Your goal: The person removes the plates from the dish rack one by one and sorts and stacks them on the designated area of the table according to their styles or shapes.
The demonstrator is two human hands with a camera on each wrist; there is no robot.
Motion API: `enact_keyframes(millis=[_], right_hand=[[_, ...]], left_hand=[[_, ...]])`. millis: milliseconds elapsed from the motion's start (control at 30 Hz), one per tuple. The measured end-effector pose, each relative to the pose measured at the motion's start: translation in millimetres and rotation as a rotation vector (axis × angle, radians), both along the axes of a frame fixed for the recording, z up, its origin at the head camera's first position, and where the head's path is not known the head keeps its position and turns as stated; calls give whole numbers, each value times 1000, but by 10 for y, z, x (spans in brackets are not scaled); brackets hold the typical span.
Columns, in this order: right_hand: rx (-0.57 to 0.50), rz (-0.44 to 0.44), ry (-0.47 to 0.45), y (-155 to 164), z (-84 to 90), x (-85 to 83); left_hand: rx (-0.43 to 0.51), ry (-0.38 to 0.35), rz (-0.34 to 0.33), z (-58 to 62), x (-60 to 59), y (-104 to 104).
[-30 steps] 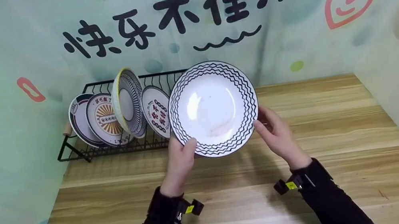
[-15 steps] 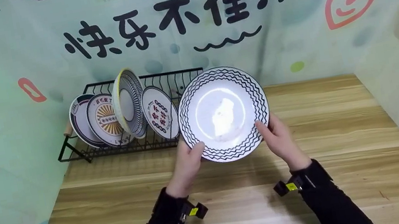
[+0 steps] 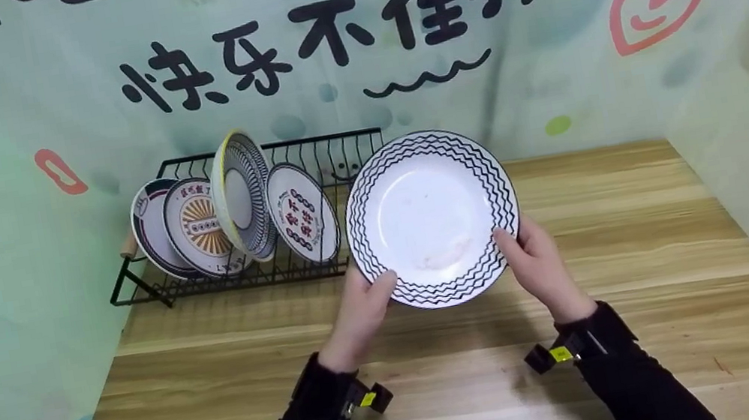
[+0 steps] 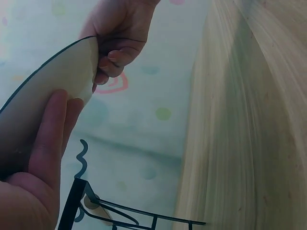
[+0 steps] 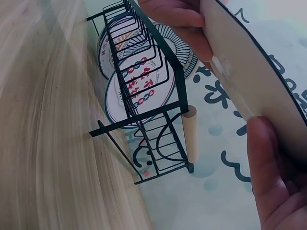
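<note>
From the head view, both hands hold a wavy-rimmed plate up in the air above the table, tilted so its face looks toward the camera. The left hand pinches the lower left of the rim with the thumb on the front; the right hand grips the lower right the same way. The plate hangs just right of a black wire rack that stands at the back left of the table. Four patterned plates stand on edge in the left part of the rack; its right end, nearest the held plate, shows bare wires. Judged from that, this plate is out of the rack and rests on nothing.

The left wrist view shows the back of the plate, with fingers laid flat against it and the other hand curled round the far edge.

The right wrist view shows the plate's pale underside close up, a thumb against it, and beyond it the rack with the printed plates standing in its slots.
</note>
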State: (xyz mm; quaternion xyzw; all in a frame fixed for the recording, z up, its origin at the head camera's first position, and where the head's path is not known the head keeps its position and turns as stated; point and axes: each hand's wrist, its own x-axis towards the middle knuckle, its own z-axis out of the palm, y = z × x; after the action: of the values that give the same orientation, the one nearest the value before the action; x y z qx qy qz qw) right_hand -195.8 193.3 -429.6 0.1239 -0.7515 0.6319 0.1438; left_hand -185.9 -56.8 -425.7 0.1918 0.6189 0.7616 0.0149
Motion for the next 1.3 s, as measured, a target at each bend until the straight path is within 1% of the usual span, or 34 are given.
enact_keyframes(millis=[200,333,400,600,667,700,800,867,967,1200,1300], right_hand=[[-3,-49,-24,35,70,58],[-1,-76,-45,72,106,96],[-5,-87,-52,94,112,106],[-59,-111,-115,170,105,113],[-83,-120,-142,200,104,118],[-89,-125,-152,217,102,121],[-102,-130,-163,273,90,127],[-100,-130,-165,315,75,129],[-110,-127,-165,372,52,133],[-118,-154,-185,485,2,164],[-136,-156,-194,537,-17,177]], left_hand=[[-69,62,-33,8,-18,20],[-137,108,-27,21,-12,25],[-170,119,-22,30,-4,20],[-290,94,8,71,42,-27],[-328,107,19,82,53,-46],[-333,121,19,89,55,-51],[-376,151,44,105,67,-73],[-397,171,60,111,70,-88],[-417,178,80,104,75,-116],[-430,173,81,91,83,-178],[-436,166,91,72,80,-213]])
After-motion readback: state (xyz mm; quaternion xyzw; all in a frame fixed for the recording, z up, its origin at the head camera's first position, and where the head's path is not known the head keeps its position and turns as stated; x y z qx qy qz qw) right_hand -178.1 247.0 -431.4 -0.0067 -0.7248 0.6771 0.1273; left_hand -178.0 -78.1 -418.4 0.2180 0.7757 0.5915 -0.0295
